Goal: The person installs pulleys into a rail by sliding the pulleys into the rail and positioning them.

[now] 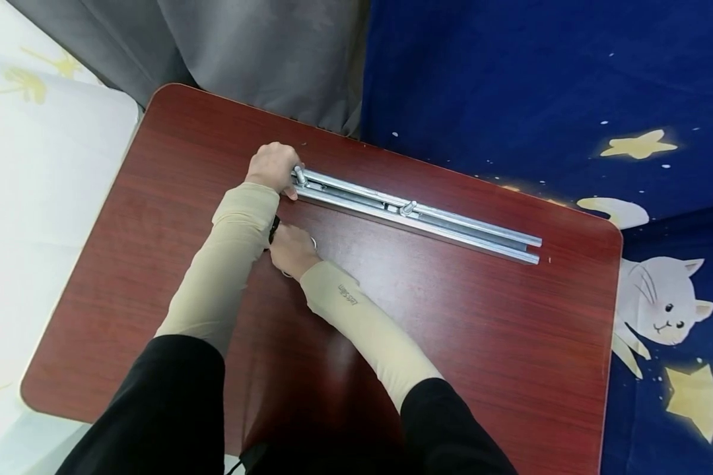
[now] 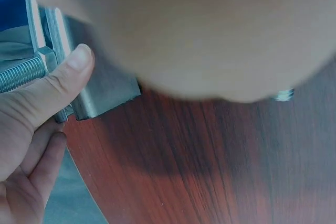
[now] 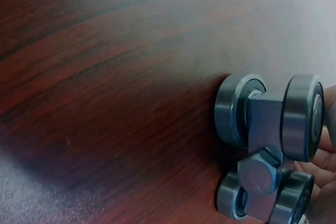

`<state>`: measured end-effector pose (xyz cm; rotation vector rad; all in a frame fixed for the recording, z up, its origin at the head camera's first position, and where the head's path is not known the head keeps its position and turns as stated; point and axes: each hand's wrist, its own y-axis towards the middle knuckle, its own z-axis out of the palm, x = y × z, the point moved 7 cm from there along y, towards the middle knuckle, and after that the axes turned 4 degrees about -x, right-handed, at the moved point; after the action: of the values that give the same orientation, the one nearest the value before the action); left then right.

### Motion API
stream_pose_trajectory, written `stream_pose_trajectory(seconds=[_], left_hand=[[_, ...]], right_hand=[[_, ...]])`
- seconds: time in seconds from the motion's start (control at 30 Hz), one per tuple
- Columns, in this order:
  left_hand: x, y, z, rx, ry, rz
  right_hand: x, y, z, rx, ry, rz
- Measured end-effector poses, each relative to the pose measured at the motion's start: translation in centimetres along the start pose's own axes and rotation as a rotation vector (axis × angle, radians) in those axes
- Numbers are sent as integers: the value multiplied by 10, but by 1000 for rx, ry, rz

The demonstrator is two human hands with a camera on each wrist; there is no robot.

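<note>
A long silvery metal track (image 1: 356,201) with a slot along its top lies on the table. My left hand (image 1: 274,168) grips its left end, with the thumb (image 2: 65,80) against the side of the track beside a threaded bolt (image 2: 23,74). Another bolt (image 1: 408,208) stands up from the slot around mid-length. Closer to my body, my right hand (image 1: 292,249) is below the left wrist. It holds a roller trolley (image 3: 265,129) with steel bearing wheels and a hex bolt head, fingers partly hidden behind the wheels. Blurred skin covers the top of the left wrist view.
The red-brown wooden table (image 1: 481,330) has rounded corners. Behind it hang a grey curtain (image 1: 267,59) and a blue curtain (image 1: 511,86) with stars and a cat. A white surface (image 1: 47,198) adjoins the table's left side.
</note>
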<state>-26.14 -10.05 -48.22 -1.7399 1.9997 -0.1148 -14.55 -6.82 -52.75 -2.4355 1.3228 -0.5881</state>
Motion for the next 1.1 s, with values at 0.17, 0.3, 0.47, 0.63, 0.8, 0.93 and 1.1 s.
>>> stream_pose_trajectory(seconds=[0.17, 0.3, 0.47, 0.63, 0.8, 0.93, 1.1], left_hand=[[0, -1, -1, -13, 2, 11], [0, -3, -4, -28, 1, 20], [1, -4, -4, -16, 3, 15], [0, -3, -3, -22, 7, 39], [4, -2, -3, -34, 19, 41], [8, -2, -3, -36, 24, 36], [13, -2, -3, -26, 23, 23]], right_hand=[[-4, -7, -7, -81, -26, -46], [-10, -15, -14, -188, 35, -85], [-21, -26, -17, -263, 95, -87], [-31, -39, -23, -356, 195, -83], [-39, -59, -28, -465, 277, -102], [-44, -74, -28, -540, 324, -119], [-49, -91, -27, -623, 357, -131]])
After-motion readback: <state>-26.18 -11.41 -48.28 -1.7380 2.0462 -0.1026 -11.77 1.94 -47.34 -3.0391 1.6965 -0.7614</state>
